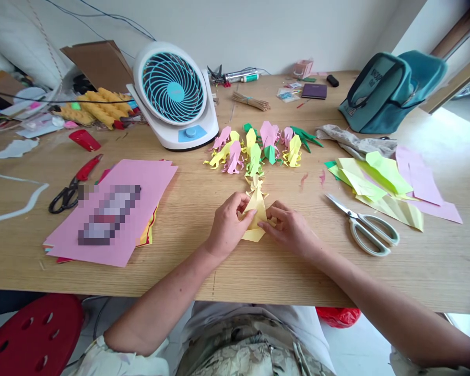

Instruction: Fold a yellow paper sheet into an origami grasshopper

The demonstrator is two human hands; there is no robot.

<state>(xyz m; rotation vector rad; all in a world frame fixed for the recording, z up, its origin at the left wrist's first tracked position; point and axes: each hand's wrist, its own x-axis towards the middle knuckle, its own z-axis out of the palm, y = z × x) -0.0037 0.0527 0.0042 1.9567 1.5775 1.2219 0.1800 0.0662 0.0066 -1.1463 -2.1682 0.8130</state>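
Near the front of the table lies a folded pale-yellow paper piece point(256, 209), pointed at its far end and flat and wide at its near end. My left hand point(231, 222) grips its left side, with the thumb pressed on top of the paper. On the opposite side, my right hand point(292, 227) pinches the right edge between thumb and fingers. Just beyond the tip sits a small pale-yellow origami figure point(255, 184). Farther back stand several folded paper figures in pink, yellow and green, such as a pink one point(234, 156) and a light-green one point(254, 159).
White-handled scissors point(360, 224) lie at right, near yellow, green and pink paper scraps point(387, 183). A pink paper stack point(152, 183) with a blurred-out object on it is at left, beside red pruning shears point(76, 183). Behind stand a fan point(199, 133) and a teal bag point(391, 94).
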